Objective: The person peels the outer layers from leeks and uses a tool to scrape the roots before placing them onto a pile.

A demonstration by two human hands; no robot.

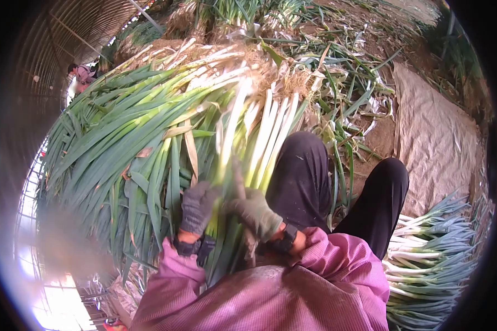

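A large heap of leeks [143, 116] lies in front of me and to the left, with white stalks and roots at the top and green leaves toward the lower left. Both hands wear dark gloves. My left hand [200, 207] is closed around the green part of a leek, whose white stalk [233, 121] points up and away. Just right of it, my right hand [255, 212] has its fingers curled at the same leaves; blur hides what exactly it grips. Several white stalks [271, 129] lie beside my knee.
Cleaned leeks [425, 265] are stacked at the lower right, below a brown cloth [431, 132]. Loose leaves and peelings [353, 83] litter the soil beyond my knees. Another person [83, 74] is far off at the upper left.
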